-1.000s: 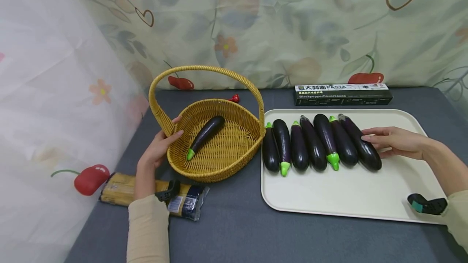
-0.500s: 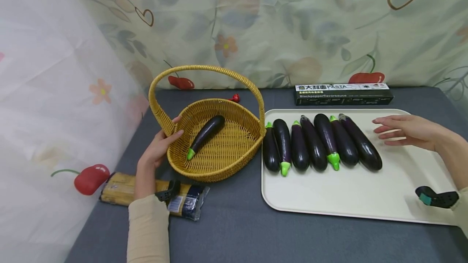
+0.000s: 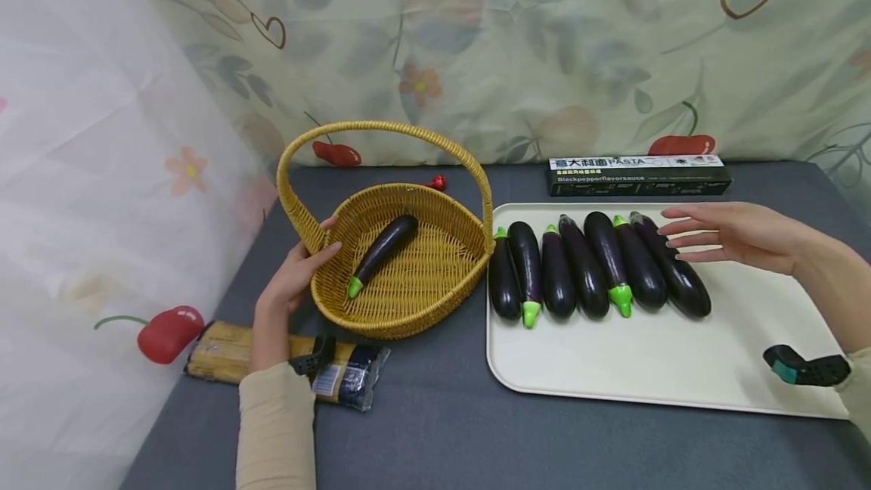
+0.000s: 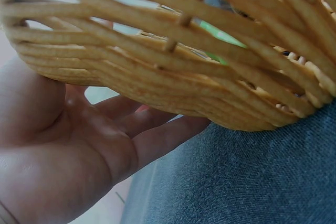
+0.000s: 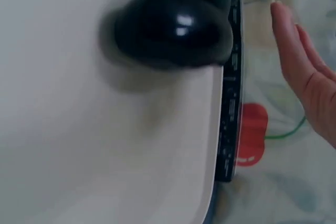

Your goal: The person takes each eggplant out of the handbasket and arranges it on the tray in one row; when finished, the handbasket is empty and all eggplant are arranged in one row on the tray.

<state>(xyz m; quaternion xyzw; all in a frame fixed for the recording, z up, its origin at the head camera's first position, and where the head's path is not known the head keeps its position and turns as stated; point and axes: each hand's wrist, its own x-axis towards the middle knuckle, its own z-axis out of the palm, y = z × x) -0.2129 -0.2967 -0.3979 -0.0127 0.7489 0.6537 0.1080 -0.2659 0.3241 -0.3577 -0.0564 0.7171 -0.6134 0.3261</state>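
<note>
My left hand [image 3: 294, 278] holds the side of a yellow wicker basket [image 3: 408, 327], thumb at the rim near the base of its tall handle. In the left wrist view, the fingers [image 4: 168, 135] lie along the outside of the weave [image 4: 157, 87]. One dark purple eggplant [image 3: 385, 252] with a green stem end lies inside the basket. Several more eggplants form a row on the left part of a white tray [image 3: 612, 369]. My right hand [image 3: 742, 237] hovers, fingers extended and holding nothing, over the row's rightmost eggplant [image 3: 683, 282], also close up in the right wrist view [image 5: 173, 32].
A black pasta box [image 3: 640, 177] stands behind the tray. A packet of spaghetti [image 3: 224, 350] lies beneath the left forearm. Behind the basket is a small red object [image 3: 438, 183]. Patterned cloth [image 3: 531, 59] hangs at the back of the dark grey table [image 3: 442, 437].
My right hand first left the rightmost eggplant and drew back to the right, then came left again, higher above it. The left hand, basket and eggplants stay put.
</note>
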